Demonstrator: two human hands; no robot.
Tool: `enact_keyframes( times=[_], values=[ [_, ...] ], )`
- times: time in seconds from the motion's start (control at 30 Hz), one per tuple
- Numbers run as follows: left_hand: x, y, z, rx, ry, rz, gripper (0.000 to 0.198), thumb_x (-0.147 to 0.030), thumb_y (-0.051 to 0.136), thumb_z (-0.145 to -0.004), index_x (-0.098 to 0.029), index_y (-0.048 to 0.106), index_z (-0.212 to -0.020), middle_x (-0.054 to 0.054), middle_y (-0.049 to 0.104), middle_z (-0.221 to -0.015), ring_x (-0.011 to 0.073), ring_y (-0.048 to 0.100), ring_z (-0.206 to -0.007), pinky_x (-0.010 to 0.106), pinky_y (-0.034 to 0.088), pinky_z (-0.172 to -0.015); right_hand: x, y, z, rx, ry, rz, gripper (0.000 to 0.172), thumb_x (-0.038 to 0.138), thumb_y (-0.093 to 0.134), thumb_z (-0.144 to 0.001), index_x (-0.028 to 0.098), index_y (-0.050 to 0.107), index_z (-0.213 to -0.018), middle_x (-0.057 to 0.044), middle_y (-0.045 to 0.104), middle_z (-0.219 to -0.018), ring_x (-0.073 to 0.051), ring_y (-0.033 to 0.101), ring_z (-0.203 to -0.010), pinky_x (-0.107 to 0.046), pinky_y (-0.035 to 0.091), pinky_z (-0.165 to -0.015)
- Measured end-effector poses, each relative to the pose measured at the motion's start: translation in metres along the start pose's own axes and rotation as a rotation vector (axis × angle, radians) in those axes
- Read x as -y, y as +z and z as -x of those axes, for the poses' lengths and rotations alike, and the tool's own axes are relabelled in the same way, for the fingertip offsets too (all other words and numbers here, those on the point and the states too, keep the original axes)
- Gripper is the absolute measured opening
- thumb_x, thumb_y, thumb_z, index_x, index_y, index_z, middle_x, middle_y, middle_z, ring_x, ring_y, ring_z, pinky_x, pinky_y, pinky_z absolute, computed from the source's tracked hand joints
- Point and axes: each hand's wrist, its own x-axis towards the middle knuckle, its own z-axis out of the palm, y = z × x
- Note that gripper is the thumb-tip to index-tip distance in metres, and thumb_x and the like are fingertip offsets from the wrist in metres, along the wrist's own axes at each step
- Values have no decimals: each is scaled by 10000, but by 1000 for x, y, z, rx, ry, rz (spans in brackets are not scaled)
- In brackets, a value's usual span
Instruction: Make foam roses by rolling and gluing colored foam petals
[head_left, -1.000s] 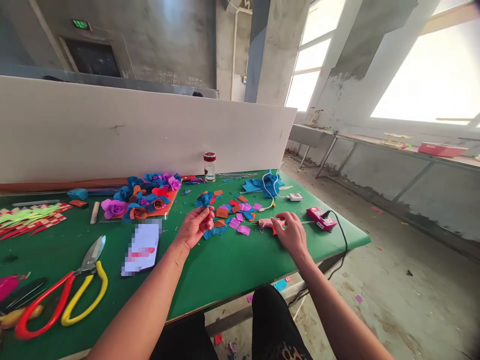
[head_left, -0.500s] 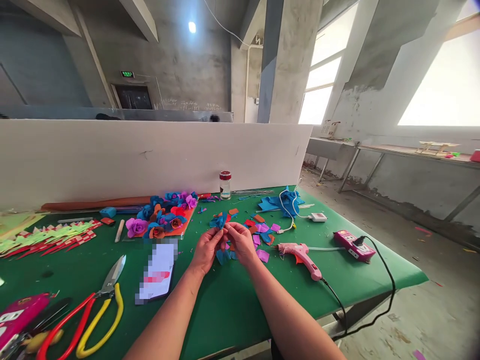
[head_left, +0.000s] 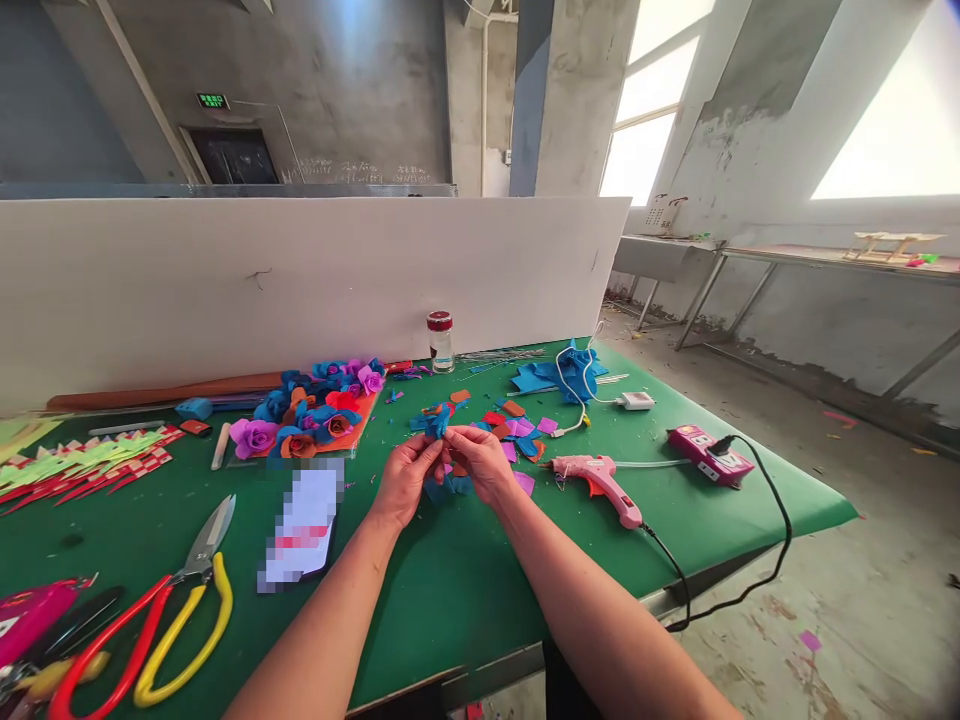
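1. Lying nearest on the green table (head_left: 465,590), at the left edge, is one pair of shears with red and yellow handles (head_left: 161,610), long axis running from near-left to far-right, blades pointing away toward the far side.
2. One phone (head_left: 300,525) lies flat just beyond the shears, its screen blurred.
3. At the middle, the left hand (head_left: 403,480) and right hand (head_left: 480,462) meet fingertip to fingertip, both pinching one small blue foam flower (head_left: 437,422) held just above the table; its petals point up and away from the person.
4. One pink glue gun (head_left: 600,482) lies right of the hands, nozzle pointing left toward them, handle trailing to the near right with a black cord.
5. Small foam squares (head_left: 517,425), blue, pink, orange and red, lie scattered just behind the hands; too overlapped to count.
6. Farther left sits a cluster of finished foam roses (head_left: 315,405).
7. One small jar with a red cap (head_left: 440,340) stands upright against the white board (head_left: 225,280).
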Motion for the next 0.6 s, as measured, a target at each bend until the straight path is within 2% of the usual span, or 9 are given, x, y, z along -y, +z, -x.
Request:
enact_keyframes(
  times=[0.3,0.6],
  values=[
    [-1,1,0,1,-12,-12,258,-380,803,-696,-150,740,-793,-5,625,-628,84,489,-476,226,399,-462,-2,-3,1,-56,19,68,470,605,783,-631,163,723,-780,20,576,-553,-130,551,-493,-250,413,-473],
    [-2,2,0,11,12,-53,257,-388,789,-707,-146,714,-749,-6,612,-637,82,489,-486,226,413,-480,-3,-3,2,-112,1,92,438,570,785,-643,156,729,-772,15,580,-552,-129,542,-515,-248,428,-493]
  ],
)
